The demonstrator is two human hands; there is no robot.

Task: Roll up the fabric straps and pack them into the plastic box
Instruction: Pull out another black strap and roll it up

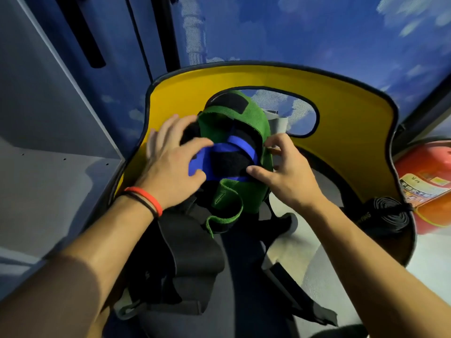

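Left hand is gripping the straps at centre, fingers curled over them; right hand is pinching them. The green strap is running from 12 to 6 o'clock. A black roll is lying at 3 o'clock.

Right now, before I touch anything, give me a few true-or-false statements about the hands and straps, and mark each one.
1. Both the left hand and the right hand are on the bundle made of the green strap and the blue strap. True.
2. The left wrist is bare. False: it wears a red band beside a dark one.
3. A rolled black strap lies at the right end of the yellow tray. True.
4. The red container stands left of the tray. False: the red container is on the right, beyond the tray's edge.
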